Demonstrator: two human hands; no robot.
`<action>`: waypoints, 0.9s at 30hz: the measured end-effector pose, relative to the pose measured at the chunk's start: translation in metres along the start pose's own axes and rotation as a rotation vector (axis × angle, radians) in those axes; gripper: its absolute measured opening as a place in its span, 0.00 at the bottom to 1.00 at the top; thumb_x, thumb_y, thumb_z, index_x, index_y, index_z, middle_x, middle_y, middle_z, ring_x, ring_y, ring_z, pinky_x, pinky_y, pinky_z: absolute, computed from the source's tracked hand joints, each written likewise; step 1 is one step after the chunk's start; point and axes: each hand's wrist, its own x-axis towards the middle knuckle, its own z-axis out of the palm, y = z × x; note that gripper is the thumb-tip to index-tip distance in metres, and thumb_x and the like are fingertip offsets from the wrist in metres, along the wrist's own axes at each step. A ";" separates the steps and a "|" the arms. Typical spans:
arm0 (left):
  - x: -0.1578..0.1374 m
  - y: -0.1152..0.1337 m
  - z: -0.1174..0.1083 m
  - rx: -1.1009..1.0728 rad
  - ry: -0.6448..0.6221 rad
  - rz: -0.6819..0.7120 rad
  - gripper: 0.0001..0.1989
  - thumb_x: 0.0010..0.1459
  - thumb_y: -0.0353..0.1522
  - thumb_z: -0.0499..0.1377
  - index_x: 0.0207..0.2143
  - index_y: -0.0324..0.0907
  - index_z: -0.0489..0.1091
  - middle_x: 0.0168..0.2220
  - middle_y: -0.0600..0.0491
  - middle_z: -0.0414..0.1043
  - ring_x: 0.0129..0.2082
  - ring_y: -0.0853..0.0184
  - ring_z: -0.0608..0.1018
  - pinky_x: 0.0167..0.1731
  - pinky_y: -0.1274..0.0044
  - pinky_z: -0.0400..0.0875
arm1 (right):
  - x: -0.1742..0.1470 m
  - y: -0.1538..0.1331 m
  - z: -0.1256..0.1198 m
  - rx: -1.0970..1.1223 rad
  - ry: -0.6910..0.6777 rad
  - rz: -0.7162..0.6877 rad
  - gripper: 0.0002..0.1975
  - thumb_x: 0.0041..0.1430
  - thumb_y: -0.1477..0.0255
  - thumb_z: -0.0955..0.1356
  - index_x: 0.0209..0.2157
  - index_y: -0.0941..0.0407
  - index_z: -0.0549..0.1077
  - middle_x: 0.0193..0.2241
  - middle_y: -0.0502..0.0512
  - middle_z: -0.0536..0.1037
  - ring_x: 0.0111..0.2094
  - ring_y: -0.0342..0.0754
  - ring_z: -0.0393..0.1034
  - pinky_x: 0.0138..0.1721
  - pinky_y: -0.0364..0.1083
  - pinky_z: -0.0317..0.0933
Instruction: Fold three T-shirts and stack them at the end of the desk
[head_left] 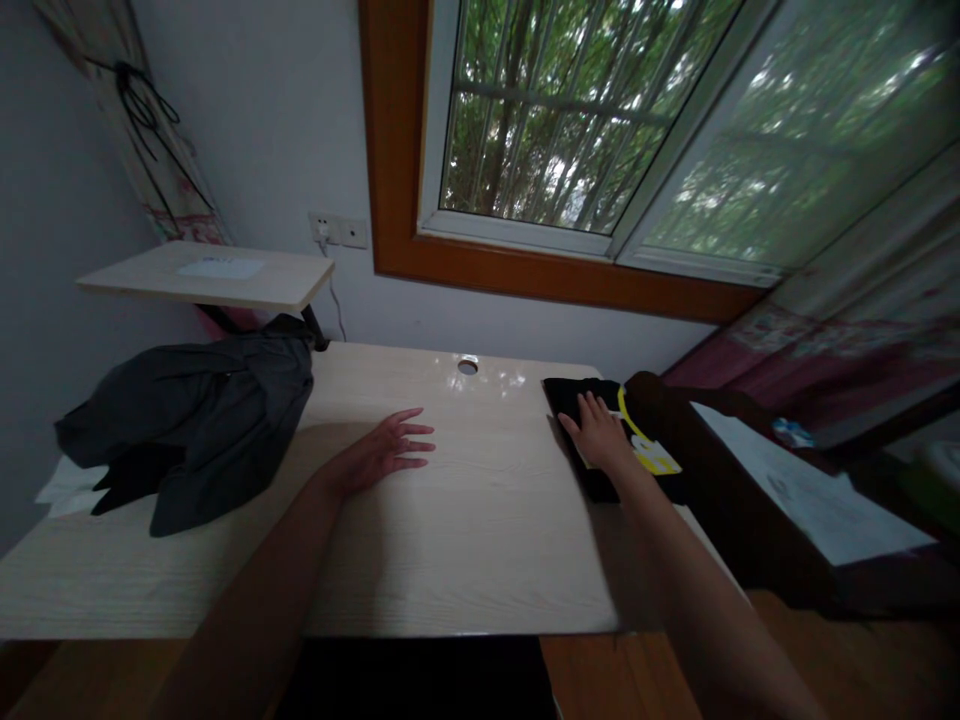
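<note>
As I look on, the broad, pale, wood-grained surface (pixel 465 540) takes up most of what lies before the seated person. Beyond it, the big window (pixel 555 110) in its brown wooden frame looks out on thin trunks and green leaves behind bars. To the right hangs a curtain (pixel 847 310), pale above with a floral band and deep pink below. Just beside the surface on that side stands dark brown furniture (pixel 750 500), its outline hard to make out in the dimness.

On the left of the surface lies a crumpled grey garment (pixel 217 400), bunched against the foot of a small raised shelf (pixel 150 270). A white sheet (pixel 810 490) rests on the brown furniture.

The black cloth (pixel 637 435), folded flat and printed in yellow and white, lies along the right edge of the surface. The right hand (pixel 596 430) is laid over it, palm down, fingers a little apart; its grip is loose, pressing flat rather than closing on any fold. The left hand (pixel 386 450) is out over the middle of the surface, fingers spread toward the right, its grip wide and bare; I cannot tell whether it touches the wood.

Smaller are the wall socket (pixel 337 230), with a plug and cord in it, and the round cable hole (pixel 468 368) near the surface's back edge.
</note>
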 end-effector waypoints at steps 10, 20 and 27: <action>-0.002 0.003 0.004 0.017 0.009 0.008 0.28 0.65 0.35 0.59 0.66 0.50 0.59 0.65 0.40 0.63 0.59 0.50 0.73 0.58 0.52 0.64 | -0.074 -0.026 -0.012 -0.068 0.168 -0.107 0.35 0.69 0.58 0.59 0.68 0.67 0.56 0.69 0.73 0.55 0.70 0.66 0.48 0.66 0.67 0.45; -0.004 0.001 0.004 0.050 0.102 0.110 0.28 0.61 0.34 0.63 0.63 0.49 0.63 0.60 0.42 0.69 0.55 0.55 0.76 0.58 0.57 0.67 | -0.092 -0.104 -0.015 0.188 0.153 -0.356 0.29 0.71 0.60 0.60 0.69 0.55 0.57 0.68 0.62 0.61 0.70 0.61 0.50 0.68 0.67 0.42; -0.004 0.010 0.006 0.135 0.464 0.308 0.19 0.55 0.34 0.66 0.50 0.41 0.74 0.44 0.49 0.77 0.40 0.67 0.80 0.49 0.70 0.73 | -0.085 -0.143 -0.005 0.318 0.082 -0.382 0.27 0.72 0.60 0.60 0.65 0.57 0.64 0.68 0.62 0.61 0.69 0.59 0.54 0.68 0.64 0.47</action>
